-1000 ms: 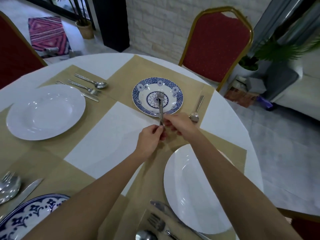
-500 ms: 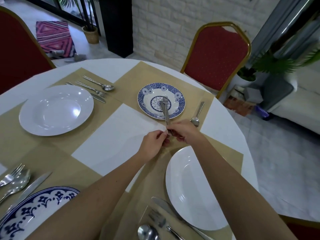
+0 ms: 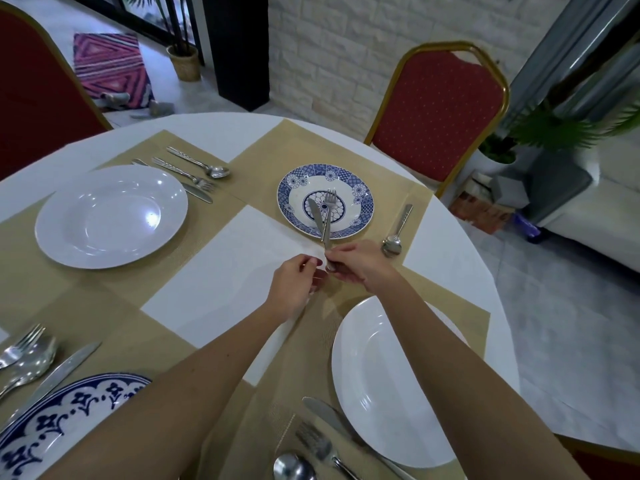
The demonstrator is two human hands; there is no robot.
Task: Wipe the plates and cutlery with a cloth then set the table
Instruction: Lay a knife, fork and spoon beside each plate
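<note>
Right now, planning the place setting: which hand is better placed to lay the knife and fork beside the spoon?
Probably the right hand: it grips the handles of the knife and fork, and the spoon lies on its side of the blue plate. The left hand is farther off.

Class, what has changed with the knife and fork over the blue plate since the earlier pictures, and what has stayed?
The knife and fork, first overlapping over the blue plate, have fanned apart at the tips, the knife to the left. Nothing was let go: the right hand still pinches their handles, the left hand stays beside them. The spoon and white plates are unmoved.
</note>
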